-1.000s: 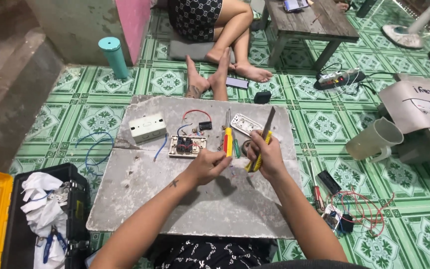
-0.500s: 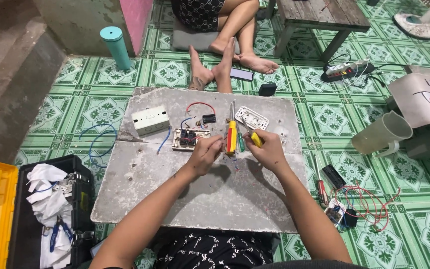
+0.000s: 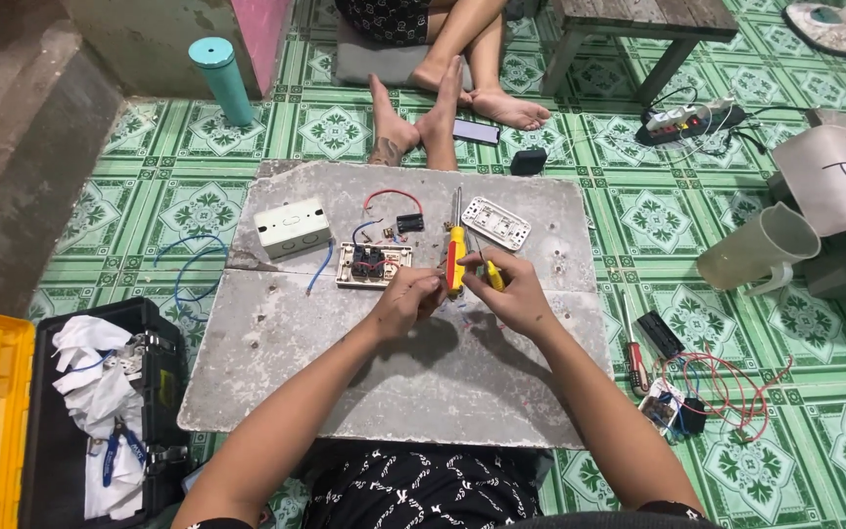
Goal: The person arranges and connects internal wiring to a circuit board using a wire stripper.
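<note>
While working at centre frame over the grey slab table [image 3: 276, 343], left hand [image 3: 405, 302] is pinching something small, unclear what; right hand [image 3: 509, 292] is gripping a yellow-handled tool [image 3: 493, 274] beside a red-and-yellow screwdriver [image 3: 455, 257].

Your hands work over a rough, matt grey concrete slab [image 3: 276, 343], pitted and stained, with the glossy patterned green floor tiles [image 3: 335, 132] around it. At its twelve o'clock lies a screwdriver [image 3: 456, 245] with a bright metal shaft and smooth red-and-yellow plastic handle; at ten o'clock sits a smooth off-white plastic box [image 3: 292, 226]. At eight o'clock, crumpled white cloth [image 3: 90, 367] fills a matt black plastic case [image 3: 164, 392].
</note>
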